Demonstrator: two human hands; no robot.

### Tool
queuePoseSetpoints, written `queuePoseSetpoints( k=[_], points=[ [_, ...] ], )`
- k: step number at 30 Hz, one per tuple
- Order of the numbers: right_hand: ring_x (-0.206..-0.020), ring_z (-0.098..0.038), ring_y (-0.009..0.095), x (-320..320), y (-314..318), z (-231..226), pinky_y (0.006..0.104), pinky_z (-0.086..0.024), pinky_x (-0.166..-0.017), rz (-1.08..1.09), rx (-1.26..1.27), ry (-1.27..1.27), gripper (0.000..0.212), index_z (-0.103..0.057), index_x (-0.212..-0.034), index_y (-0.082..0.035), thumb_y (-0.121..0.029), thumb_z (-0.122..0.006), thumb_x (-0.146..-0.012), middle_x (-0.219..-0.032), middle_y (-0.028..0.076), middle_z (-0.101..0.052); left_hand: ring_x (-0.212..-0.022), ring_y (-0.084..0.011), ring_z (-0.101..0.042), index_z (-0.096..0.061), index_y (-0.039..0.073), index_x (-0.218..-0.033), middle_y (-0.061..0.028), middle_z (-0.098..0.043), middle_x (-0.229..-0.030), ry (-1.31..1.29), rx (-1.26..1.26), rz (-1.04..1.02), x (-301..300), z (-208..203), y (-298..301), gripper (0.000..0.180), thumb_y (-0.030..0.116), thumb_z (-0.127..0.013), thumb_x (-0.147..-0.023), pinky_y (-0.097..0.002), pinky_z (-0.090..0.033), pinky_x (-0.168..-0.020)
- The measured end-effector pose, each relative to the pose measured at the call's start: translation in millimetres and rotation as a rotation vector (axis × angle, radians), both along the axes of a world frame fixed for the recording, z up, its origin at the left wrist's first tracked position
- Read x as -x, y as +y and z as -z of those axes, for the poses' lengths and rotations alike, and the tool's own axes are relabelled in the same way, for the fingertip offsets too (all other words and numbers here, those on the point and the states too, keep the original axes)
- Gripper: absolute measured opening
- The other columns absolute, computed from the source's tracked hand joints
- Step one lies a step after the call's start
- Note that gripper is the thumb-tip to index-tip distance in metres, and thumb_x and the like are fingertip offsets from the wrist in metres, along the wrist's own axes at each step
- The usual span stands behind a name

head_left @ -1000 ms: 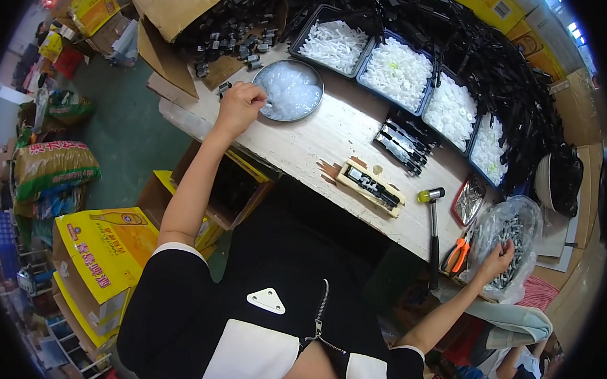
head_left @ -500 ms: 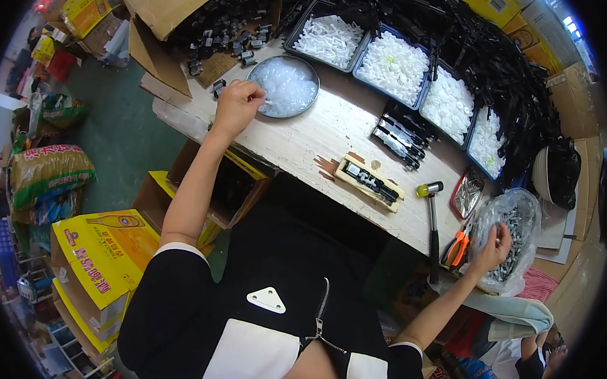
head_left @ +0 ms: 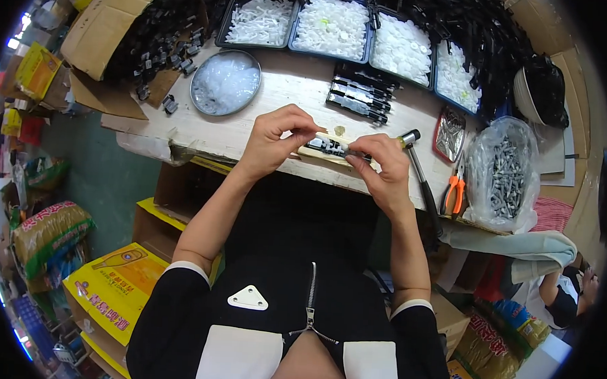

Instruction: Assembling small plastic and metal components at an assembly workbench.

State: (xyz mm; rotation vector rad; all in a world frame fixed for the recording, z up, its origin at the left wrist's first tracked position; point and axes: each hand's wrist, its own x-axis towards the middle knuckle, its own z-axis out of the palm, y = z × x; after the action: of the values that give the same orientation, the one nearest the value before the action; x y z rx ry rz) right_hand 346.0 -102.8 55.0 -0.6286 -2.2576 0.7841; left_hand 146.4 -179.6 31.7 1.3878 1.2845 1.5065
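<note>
Both hands meet over a cream holder (head_left: 313,151) at the table's front edge, with a black part (head_left: 328,145) lying in it. At the holder's left end, my left hand (head_left: 276,139) is closed, thumb and fingertips pinched together; whatever they hold is too small to make out. My right hand (head_left: 388,167) bends over the right end, its fingertips closed close above the black part. What is between them is mostly hidden. Behind my right hand lies a hammer (head_left: 419,169) with a yellow-and-black head, partly covered by the fingers.
A round dish of clear gel (head_left: 232,78) stands left. Trays of small white parts (head_left: 331,27) line the back, before heaped black parts. Black assemblies (head_left: 359,97) lie mid-table. Right are orange-handled pliers (head_left: 456,191), a red-rimmed tin (head_left: 448,135) and a bag of grey metal pieces (head_left: 507,178).
My left hand has come from the gel dish and my right hand from the bag of metal pieces. Both are now at the cream holder. The whole view has shifted.
</note>
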Motion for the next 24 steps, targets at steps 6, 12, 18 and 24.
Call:
queuePoseSetpoints(
  k=[6,12,18,24],
  points=[
    [-0.078,-0.053,0.014,-5,0,7,0.0259,-0.039,-0.071,0.014,0.275,0.082,0.024,-0.060,-0.092,-0.002,-0.002,-0.068,-0.070,-0.085,0.005,-0.057,-0.074,-0.0116,-0.055,-0.064,-0.001,-0.085,-0.0057,-0.059,-0.082,0.035,-0.028,-0.011,-9,4,0,0.012,-0.006,-0.060,-0.075,-0.0219,-0.044,-0.064],
    [-0.082,-0.048,0.011,-7,1,12,0.0231,-0.039,-0.075,-0.078,0.679,0.327,0.032,-0.056,-0.104,-0.001,0.000,-0.065,-0.073,-0.089,0.003,-0.052,-0.074,-0.0125,-0.056,-0.064,-0.001,-0.085,-0.0063,-0.060,-0.082,0.045,-0.041,-0.018,-13,3,-2,0.012,-0.006,-0.061,-0.075,-0.0221,-0.045,-0.065],
    [-0.084,-0.048,0.011,-5,0,7,0.0232,-0.038,-0.076,-0.089,0.615,0.232,0.026,-0.057,-0.100,0.000,0.000,-0.065,-0.075,-0.092,0.003,-0.050,-0.076,-0.0136,-0.056,-0.064,-0.001,-0.085,-0.0067,-0.060,-0.082,0.052,-0.047,-0.013,-13,3,-3,0.012,-0.007,-0.061,-0.074,-0.0232,-0.045,-0.066],
    [-0.084,-0.047,0.012,-4,-4,13,0.0241,-0.037,-0.078,-0.062,0.733,0.388,0.020,-0.056,-0.092,-0.001,-0.003,-0.066,-0.075,-0.091,0.004,-0.050,-0.075,-0.0132,-0.056,-0.063,-0.001,-0.085,-0.0065,-0.059,-0.081,0.062,-0.062,-0.019,-14,3,-3,0.013,-0.008,-0.060,-0.074,-0.0230,-0.046,-0.065]
  ],
)
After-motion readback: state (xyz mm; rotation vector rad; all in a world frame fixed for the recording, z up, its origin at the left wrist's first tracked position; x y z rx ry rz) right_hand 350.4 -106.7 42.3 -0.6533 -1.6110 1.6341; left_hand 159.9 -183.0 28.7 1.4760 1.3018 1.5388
